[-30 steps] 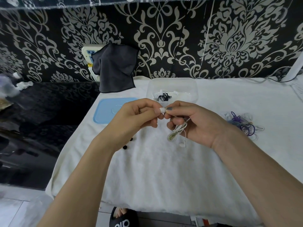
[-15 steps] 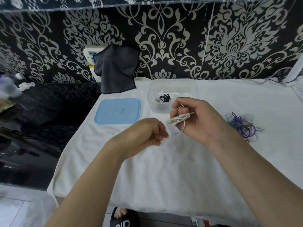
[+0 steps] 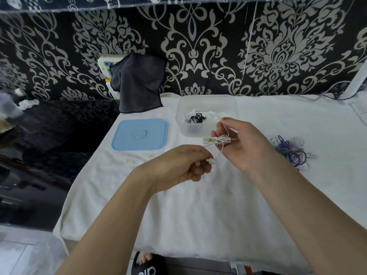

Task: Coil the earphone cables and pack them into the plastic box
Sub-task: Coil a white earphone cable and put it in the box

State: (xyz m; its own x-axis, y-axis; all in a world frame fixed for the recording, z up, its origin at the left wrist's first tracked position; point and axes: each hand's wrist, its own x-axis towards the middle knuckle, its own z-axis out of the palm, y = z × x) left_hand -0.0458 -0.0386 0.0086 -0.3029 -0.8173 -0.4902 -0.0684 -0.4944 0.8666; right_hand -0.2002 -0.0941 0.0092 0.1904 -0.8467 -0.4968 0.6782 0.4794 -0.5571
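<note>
Above a table draped in a white cloth (image 3: 198, 215), a person's two bare hands work on a white earphone cable (image 3: 217, 140). Their right hand (image 3: 244, 143) pinches the small coiled bundle of cable between thumb and fingers, just in front of a clear plastic box (image 3: 206, 104). Their left hand (image 3: 178, 165), lower and nearer the person, has its fingers curled round the white earbuds (image 3: 211, 160) at the cable's loose end, and a short strand runs up to the bundle. Inside the box lies a coiled black earphone (image 3: 197, 118). A blue lid (image 3: 140, 134) lies flat just left of the box. A tangle of purple and white cables (image 3: 292, 150) sits on the cloth to the right.
</note>
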